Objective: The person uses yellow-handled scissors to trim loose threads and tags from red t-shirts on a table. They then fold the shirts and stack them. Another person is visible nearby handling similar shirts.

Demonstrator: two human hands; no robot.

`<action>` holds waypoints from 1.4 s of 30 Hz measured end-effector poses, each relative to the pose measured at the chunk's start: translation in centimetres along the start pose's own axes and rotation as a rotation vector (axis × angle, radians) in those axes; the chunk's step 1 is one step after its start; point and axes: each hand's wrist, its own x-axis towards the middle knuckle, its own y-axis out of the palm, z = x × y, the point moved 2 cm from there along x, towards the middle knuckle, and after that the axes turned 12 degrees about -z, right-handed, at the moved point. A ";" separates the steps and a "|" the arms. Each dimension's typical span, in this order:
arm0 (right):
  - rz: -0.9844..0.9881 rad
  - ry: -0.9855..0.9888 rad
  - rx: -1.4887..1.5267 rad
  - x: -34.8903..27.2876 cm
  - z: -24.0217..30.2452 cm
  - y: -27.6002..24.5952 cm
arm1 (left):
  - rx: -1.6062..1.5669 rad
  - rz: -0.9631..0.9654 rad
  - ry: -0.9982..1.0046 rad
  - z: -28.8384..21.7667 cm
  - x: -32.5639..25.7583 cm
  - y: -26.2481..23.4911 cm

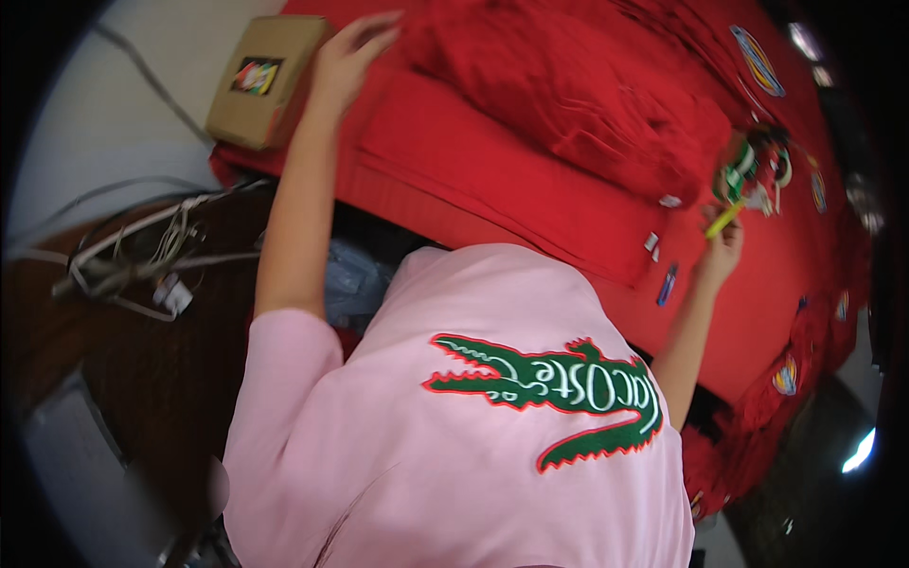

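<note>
Slim yellow tool is clamped in right-hand fingers, right side, probably for control. Left-hand fingers blurred, upper left; can't tell if rumpled red cloth is gripped.

We're seeing red cloth blazing across the far side, a tan box with a multicoloured label far left, yellow stick right, blue cutter nearer, and nearest, pink shirt flaunting a green, red-edged crocodile!
</note>
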 end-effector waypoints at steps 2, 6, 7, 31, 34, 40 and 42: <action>0.009 0.078 0.063 -4.5 -2.3 -2.3 | 0.190 -0.065 -0.130 5.3 -3.6 -4.6; -0.034 0.216 -0.023 -11.5 -5.4 -6.2 | 0.344 -0.189 -0.330 11.7 -9.8 -10.9; -0.042 0.282 -0.031 -12.8 -4.9 -6.2 | 0.370 -0.181 -0.356 11.4 -10.6 -10.5; 0.129 0.615 -0.175 -14.7 -5.4 -6.4 | 0.859 -0.265 -0.061 10.8 -11.9 -7.5; 0.024 0.609 -0.087 -13.9 -3.9 -7.4 | 0.752 -0.267 -0.109 13.9 -11.8 -9.8; -0.046 0.535 -0.061 -12.5 -4.2 -8.8 | 0.680 -0.306 -0.256 13.5 -12.9 -8.6; 0.016 0.542 -0.049 -12.3 -4.2 -8.2 | 0.730 -0.313 -0.294 12.5 -13.1 -7.7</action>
